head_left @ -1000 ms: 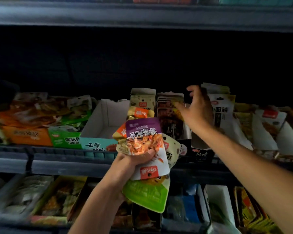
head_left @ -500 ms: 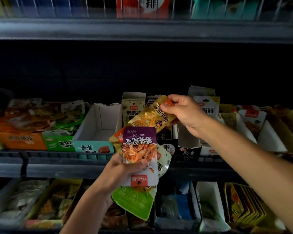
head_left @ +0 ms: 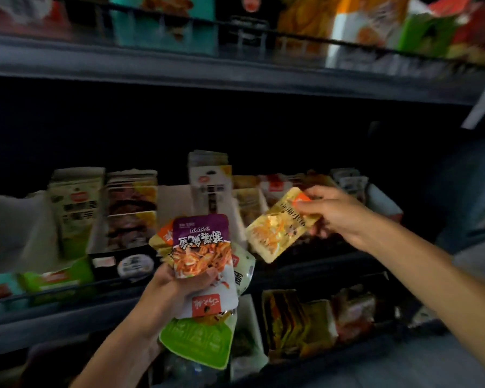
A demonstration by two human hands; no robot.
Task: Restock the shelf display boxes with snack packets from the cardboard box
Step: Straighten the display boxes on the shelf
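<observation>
Gold packet on its way to a shelf box

The gold packet [head_left: 283, 225], tilted with its long axis running down-left, is pinched at its upper corner by the right hand [head_left: 335, 212], just before the display boxes [head_left: 244, 208]; the left hand [head_left: 179, 284] grips a fan of packets [head_left: 205, 261].

The purple-topped packet [head_left: 201, 245] carried small Latin letters that seemed to read "YOU YU", upside down, above large white Chinese characters too stylised to make out. A red label [head_left: 206, 305] lower in the same bunch of packets bore white Chinese writing, unreadable. The gold packet [head_left: 282, 224] had dark Chinese characters along one edge, blurred. Labels on the shelf boxes [head_left: 132, 263] were too smeared to read.
</observation>
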